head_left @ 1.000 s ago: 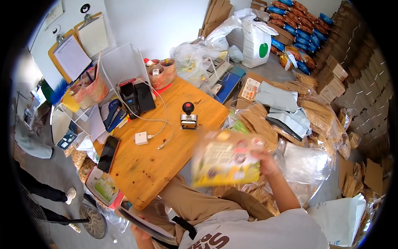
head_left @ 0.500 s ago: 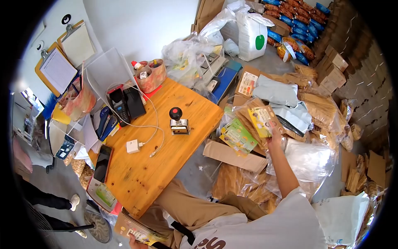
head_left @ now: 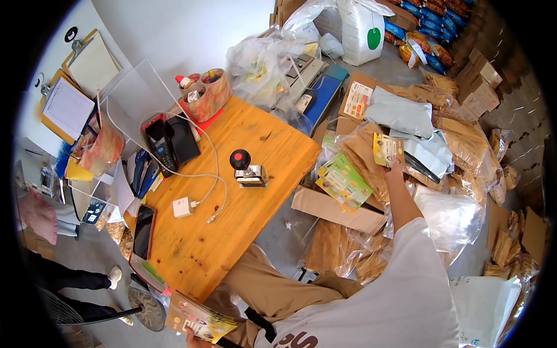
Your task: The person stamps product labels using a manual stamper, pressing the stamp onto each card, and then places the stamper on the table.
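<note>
My right hand (head_left: 395,167) is stretched out over the packages at the right and grips a yellow printed packet (head_left: 387,149). Just left of it, green and yellow packets (head_left: 343,182) lie on an open cardboard box (head_left: 339,211). Low in the view, beside the table's near corner, my left hand (head_left: 197,342) is closed on a stack of brown and yellow packets (head_left: 200,319). On the wooden table (head_left: 255,136) stand a stamp with a black knob (head_left: 248,168), a white charger (head_left: 183,207) with its cable, and a phone (head_left: 144,232) near the left edge.
Grey mailing bags (head_left: 400,113) and plastic-wrapped brown bundles (head_left: 464,142) are piled at the right. A clear bag (head_left: 255,64) sits behind the table. Another person's legs (head_left: 72,278) and a round fan base (head_left: 147,310) are at the lower left.
My right hand has carried its packet from beside the table out over the packages at the right. The stack in my left hand has turned, so its printed face shows.
</note>
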`<state>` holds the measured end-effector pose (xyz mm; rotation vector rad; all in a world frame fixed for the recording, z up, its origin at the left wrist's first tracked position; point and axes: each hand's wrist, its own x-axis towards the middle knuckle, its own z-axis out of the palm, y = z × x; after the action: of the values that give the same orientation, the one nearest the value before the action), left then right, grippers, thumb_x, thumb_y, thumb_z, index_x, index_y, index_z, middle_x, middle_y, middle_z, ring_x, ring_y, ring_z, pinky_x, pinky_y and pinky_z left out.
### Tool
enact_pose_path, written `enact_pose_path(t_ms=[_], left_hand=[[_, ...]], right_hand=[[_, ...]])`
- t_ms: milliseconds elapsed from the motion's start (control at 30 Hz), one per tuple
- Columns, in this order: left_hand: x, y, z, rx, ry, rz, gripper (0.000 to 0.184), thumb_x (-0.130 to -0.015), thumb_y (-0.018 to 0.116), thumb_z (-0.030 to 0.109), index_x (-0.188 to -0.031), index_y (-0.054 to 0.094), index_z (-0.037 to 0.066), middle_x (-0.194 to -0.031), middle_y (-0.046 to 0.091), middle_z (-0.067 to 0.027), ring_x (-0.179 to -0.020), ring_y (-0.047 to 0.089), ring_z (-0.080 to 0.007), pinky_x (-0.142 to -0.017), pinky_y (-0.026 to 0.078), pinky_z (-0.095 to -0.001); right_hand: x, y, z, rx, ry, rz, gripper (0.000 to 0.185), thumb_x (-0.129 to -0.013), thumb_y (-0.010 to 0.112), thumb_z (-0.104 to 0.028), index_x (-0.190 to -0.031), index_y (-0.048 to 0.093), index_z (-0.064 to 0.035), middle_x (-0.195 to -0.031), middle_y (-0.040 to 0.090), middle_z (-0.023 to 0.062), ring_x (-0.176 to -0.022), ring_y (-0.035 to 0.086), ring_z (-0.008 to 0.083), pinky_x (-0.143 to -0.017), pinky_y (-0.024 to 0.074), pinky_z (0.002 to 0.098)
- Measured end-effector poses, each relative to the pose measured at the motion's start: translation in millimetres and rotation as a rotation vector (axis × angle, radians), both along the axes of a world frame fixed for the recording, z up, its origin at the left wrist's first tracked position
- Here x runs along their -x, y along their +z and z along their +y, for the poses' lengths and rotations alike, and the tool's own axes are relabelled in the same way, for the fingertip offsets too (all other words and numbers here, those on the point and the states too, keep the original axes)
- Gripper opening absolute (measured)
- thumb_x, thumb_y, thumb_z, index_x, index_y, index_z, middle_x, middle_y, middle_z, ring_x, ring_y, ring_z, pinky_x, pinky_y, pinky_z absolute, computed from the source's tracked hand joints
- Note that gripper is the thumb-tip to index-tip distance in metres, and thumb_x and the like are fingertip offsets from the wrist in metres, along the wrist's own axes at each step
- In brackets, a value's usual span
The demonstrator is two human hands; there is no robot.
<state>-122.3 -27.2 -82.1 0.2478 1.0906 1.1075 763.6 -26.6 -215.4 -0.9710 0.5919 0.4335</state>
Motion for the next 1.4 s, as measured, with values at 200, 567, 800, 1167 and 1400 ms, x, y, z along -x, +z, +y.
enact_pose_path(t_ms=[200, 567, 800, 1167, 1400], left_hand=[[-9.5, 11.3, 6.8, 0.029, -0.039, 0.073, 0.058, -0.081, 0.072, 0.023, -0.130, 0.047, 0.003, -0.133, 0.049, -0.0147, -0.123, 0.046, -0.0304, -0.104, 0.039, -0.0452], [-26.8, 16.9, 3.2, -0.082, -0.073, 0.027, 0.065, -0.080, 0.073, 0.024, -0.134, 0.043, 0.003, -0.133, 0.049, -0.0123, -0.122, 0.045, -0.0301, -0.105, 0.038, -0.0457], [0.2, -11.7, -1.8, -0.021, -0.070, -0.017, 0.068, -0.080, 0.073, 0.027, -0.136, 0.041, 0.004, -0.137, 0.046, -0.0129, -0.126, 0.042, -0.0290, -0.108, 0.035, -0.0438], [-89.5, 31.7, -10.4, -0.197, -0.061, 0.110, 0.056, -0.081, 0.070, 0.016, -0.129, 0.044, 0.003, -0.121, 0.058, -0.0099, -0.111, 0.057, -0.0271, -0.096, 0.046, -0.0424], [-130.5, 83.4, 4.8, -0.221, 0.025, 0.299, 0.049, -0.078, 0.073, 0.009, -0.122, 0.052, 0.004, -0.112, 0.063, -0.0084, -0.103, 0.061, -0.0209, -0.090, 0.049, -0.0353]], right_hand=[[17.2, 13.8, -3.3, 0.102, 0.085, 0.043, 0.017, -0.090, 0.062, -0.030, -0.104, 0.059, -0.0210, -0.100, 0.066, 0.0004, -0.088, 0.064, 0.0222, -0.076, 0.0541, 0.0401], [16.8, -28.4, -10.1, -0.231, 0.118, -0.081, 0.043, -0.096, 0.043, -0.027, -0.131, 0.040, -0.0017, -0.130, 0.047, 0.0195, -0.121, 0.047, 0.0344, -0.102, 0.0411, 0.0505], [60.0, -69.4, -33.1, 0.050, 0.150, -0.092, 0.051, -0.095, 0.044, -0.030, -0.133, 0.035, 0.0018, -0.133, 0.045, 0.0212, -0.119, 0.048, 0.0360, -0.101, 0.0434, 0.0447], [291.5, 127.6, -21.3, 0.000, 1.066, -0.585, 0.025, -0.094, 0.054, -0.026, -0.096, 0.061, -0.0025, -0.082, 0.065, 0.0069, -0.073, 0.062, 0.0141, -0.067, 0.0501, 0.0277], [451.2, 237.7, 7.3, -0.482, 1.903, -0.817, 0.048, -0.098, 0.047, -0.018, -0.140, 0.034, 0.0013, -0.124, 0.055, 0.0171, -0.118, 0.052, 0.0245, -0.097, 0.0423, 0.0344]])
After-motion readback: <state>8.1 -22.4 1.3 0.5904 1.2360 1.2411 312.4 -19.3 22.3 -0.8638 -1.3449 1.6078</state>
